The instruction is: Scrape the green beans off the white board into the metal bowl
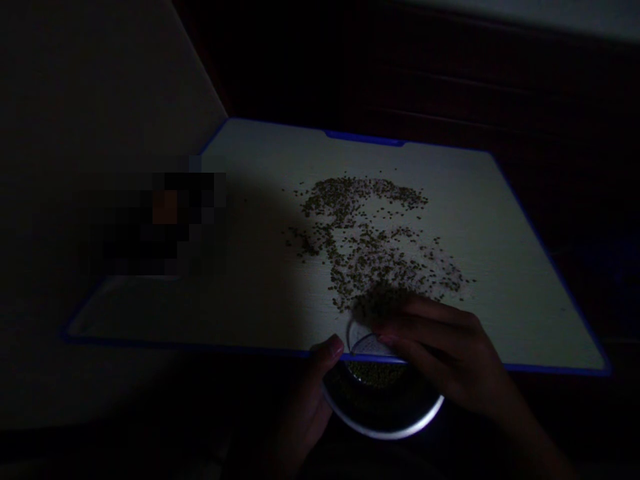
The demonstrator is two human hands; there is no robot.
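Your right hand curls against loose seeds, its grip unclear, at the near edge of the cutting board. Your left hand clasps the bowl below. Risk: if the bowl shifts, seeds could miss it.

Two bare hands: the left hand shadowed, with a short, smooth thumbnail; the right hand slender-fingered with short, rounded nails; the right forearm bare and slim.

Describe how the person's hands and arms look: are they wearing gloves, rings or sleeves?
The left hand and right hand are bare, with no gloves or rings showing. The right forearm fades into shadow, so any sleeve cannot be made out.
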